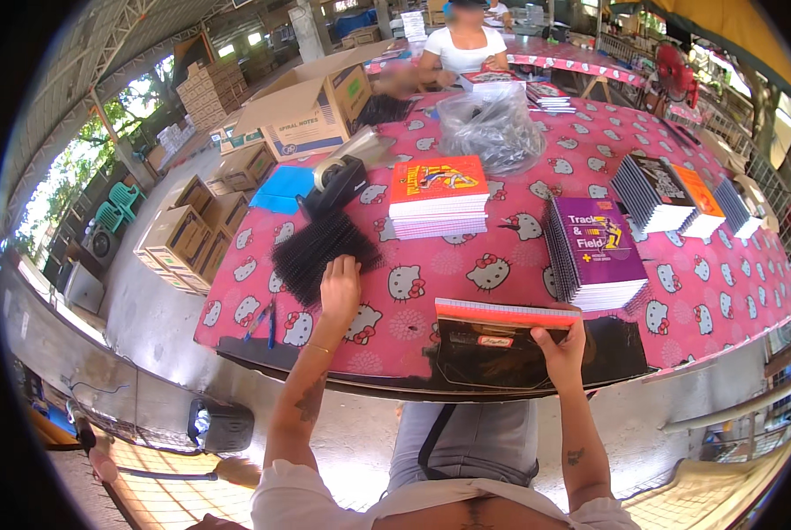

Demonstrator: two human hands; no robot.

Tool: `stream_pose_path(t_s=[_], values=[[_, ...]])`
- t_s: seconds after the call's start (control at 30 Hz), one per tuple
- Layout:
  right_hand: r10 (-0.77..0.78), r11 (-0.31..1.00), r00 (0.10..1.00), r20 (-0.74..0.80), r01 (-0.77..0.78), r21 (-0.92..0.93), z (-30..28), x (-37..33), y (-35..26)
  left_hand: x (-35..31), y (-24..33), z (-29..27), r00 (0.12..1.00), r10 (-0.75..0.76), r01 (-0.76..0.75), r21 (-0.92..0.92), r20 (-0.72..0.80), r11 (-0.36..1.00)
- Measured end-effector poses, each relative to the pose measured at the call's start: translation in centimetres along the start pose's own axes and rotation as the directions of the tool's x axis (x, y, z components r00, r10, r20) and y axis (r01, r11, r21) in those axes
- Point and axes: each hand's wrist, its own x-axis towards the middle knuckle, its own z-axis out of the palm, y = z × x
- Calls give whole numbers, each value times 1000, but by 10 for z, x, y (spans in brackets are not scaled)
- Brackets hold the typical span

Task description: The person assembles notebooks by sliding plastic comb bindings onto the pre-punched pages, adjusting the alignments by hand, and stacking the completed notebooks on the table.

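Truncated shirt (294,496), right fingers (544,340) closed around notebook (492,311), left fingers (348,265) on coils (311,261), grip unclear

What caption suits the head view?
Left hand on black coils, right hand holding an orange-edged page block at a pink table.

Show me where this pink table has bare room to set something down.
Widest: the pink tablecloth right of the purple notebook stack, below the black notebook stack. Narrower: the strip between the purple stack and the red-orange notebook stack. Crowded: the left end, where black binding coils under the left hand nearly meet a tape dispenser.
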Motion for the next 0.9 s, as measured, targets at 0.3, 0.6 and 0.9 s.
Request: stream_pose_path(t_s=[0.3,0.6,0.9], values=[[-526,463,761,381,631,-622,68,21,-101,3,82,-78,998,-56,52,-318,-1,947],[-345,536,778,525,622,-571,104,46,-76,0,152,-148,976,-211,180,-735,51,654],[-345,566,778,524,618,-545,102,43,-77,10,149,-149,966,-194,259,-669,172,696]])
